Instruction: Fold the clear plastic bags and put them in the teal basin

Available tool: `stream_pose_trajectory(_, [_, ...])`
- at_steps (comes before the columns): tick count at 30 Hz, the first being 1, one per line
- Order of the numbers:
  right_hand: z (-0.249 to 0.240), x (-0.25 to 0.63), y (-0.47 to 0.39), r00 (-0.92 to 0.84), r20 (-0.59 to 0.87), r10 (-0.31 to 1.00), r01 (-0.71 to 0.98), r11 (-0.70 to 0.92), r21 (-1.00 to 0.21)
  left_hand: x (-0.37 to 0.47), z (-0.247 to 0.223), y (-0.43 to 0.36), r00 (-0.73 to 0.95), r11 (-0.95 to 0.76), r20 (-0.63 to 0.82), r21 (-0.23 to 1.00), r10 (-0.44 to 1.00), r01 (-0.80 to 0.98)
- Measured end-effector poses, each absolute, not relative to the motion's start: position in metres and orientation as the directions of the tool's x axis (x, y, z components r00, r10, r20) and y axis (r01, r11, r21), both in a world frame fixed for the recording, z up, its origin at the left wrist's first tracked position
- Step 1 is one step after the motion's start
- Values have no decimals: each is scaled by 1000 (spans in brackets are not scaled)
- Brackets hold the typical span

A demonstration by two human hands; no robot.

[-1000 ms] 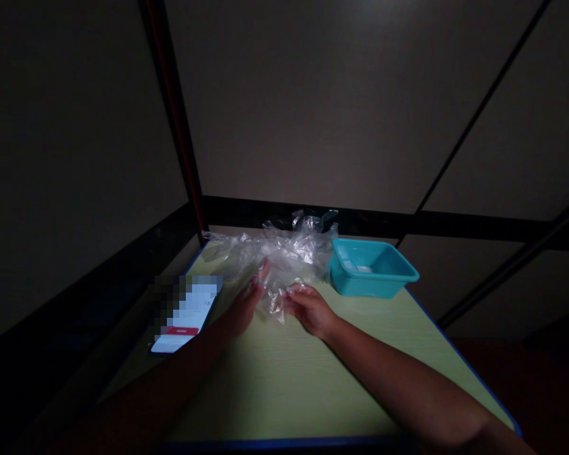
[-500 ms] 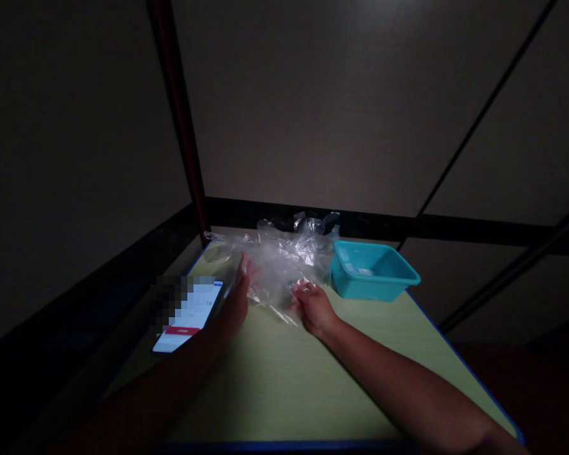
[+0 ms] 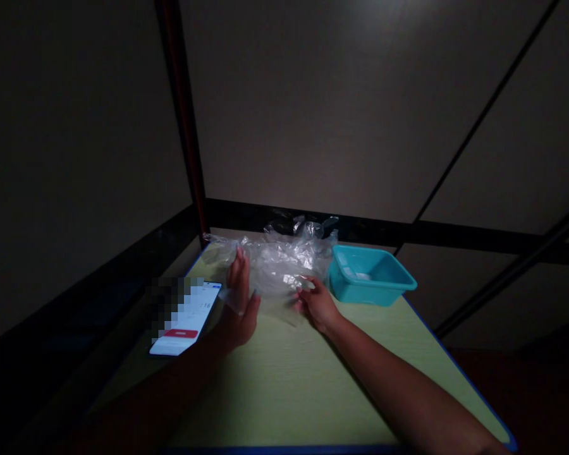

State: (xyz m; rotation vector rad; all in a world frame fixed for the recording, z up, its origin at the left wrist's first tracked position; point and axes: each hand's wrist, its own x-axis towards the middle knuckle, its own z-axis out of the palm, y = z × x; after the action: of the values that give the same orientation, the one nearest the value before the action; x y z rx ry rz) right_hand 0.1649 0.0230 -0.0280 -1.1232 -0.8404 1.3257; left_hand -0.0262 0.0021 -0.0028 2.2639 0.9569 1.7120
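Observation:
Crumpled clear plastic bags lie in a heap at the far end of the table. My left hand is at the heap's near left side, fingers stretched out and thumb apart, with a bit of the film against it. On the right, my right hand pinches the near edge of a clear plastic bag between thumb and fingers. Some of the right fingertips are hard to see through the film and the dim light.
A turquoise plastic basin with a small pale piece inside stands right of the heap. To the left lies a phone with its screen lit. The table has a blue edge, and walls rise behind it.
My left hand has turned and opened, its thumb now apart and nearer to me. The film between the hands has shifted. My right hand stays at the bag's edge.

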Motion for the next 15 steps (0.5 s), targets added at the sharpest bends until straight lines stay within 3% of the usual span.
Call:
stream_pose_trajectory(6, [-25, 162, 16, 42, -54, 998, -283, -40, -958, -26, 3, -3, 211, -766, 801, 405, 561, 500])
stream_pose_trajectory(11, [-21, 169, 10, 22, -48, 999, -177, -43, -983, -33, 12, -4, 169, -832, 875, 349, 454, 431])
stream_pose_trajectory(13, [-21, 178, 3, -25, -49, 998, -144, -52, -988, -38, 14, 0, 81, -832, 889, 386, 451, 399])
stream_pose_trajectory(15, [-21, 190, -5, -59, -38, 998, -127, -45, -991, -43, 16, 4, -14, -780, 840, 511, 543, 361])
